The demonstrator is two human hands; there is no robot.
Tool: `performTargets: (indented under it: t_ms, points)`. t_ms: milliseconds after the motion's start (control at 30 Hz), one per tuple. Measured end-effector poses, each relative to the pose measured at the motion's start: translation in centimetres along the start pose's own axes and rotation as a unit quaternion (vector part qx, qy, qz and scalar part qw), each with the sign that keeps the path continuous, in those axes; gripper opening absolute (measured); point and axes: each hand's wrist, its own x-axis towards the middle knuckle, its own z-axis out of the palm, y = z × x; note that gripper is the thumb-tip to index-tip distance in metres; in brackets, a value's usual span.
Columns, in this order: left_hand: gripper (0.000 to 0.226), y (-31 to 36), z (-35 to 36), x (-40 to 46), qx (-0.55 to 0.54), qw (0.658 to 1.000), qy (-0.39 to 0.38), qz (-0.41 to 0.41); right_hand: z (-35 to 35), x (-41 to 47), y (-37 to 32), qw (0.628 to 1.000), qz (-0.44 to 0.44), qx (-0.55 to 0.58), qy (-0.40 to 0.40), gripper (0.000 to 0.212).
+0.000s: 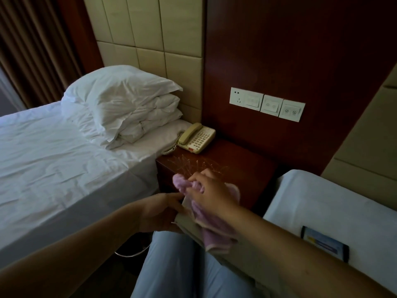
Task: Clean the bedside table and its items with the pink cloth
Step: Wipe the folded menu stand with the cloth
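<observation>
Low in the frame's centre, the right hand (211, 195) bunches the pink cloth (211, 227) against a beige flat item (189, 225), which the left hand (160, 212) grips, over the table's (240, 168) near edge. The phone (196, 137) sits at its far-left corner, with bare top to the right.

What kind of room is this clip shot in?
Most likely a hotel room with twin beds. A corded phone sits on a bedside table between two white-sheeted beds, under a switch panel on a wood wall, with a padded headboard.
</observation>
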Motion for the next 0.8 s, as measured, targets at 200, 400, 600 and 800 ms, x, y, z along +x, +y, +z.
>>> performTargets:
  t_ms: [200, 400, 600, 800]
  points:
    - [0.046, -0.6, -1.2, 0.5, -0.102, 0.989, 0.107, -0.011, 1.8, -4.6, -1.7, 0.995, -0.063, 0.02, -0.078, 0.027]
    - [0.045, -2.2, -2.2, 2.0, 0.009, 0.995, 0.095, -0.043, 1.4, -8.3, -1.0, 0.986, -0.075, 0.028, -0.144, 0.028]
    - [0.065, -3.0, -3.1, 2.3, 0.015, 0.995, 0.088, -0.037, 0.6, -8.6, 9.8, 0.983, 0.16, -0.076, -0.043, 0.019]
    - [0.054, -3.1, -1.9, 2.4, 0.043, 0.995, 0.084, -0.025, 2.7, -5.1, 8.4, 0.981, 0.184, -0.056, 0.013, 0.025]
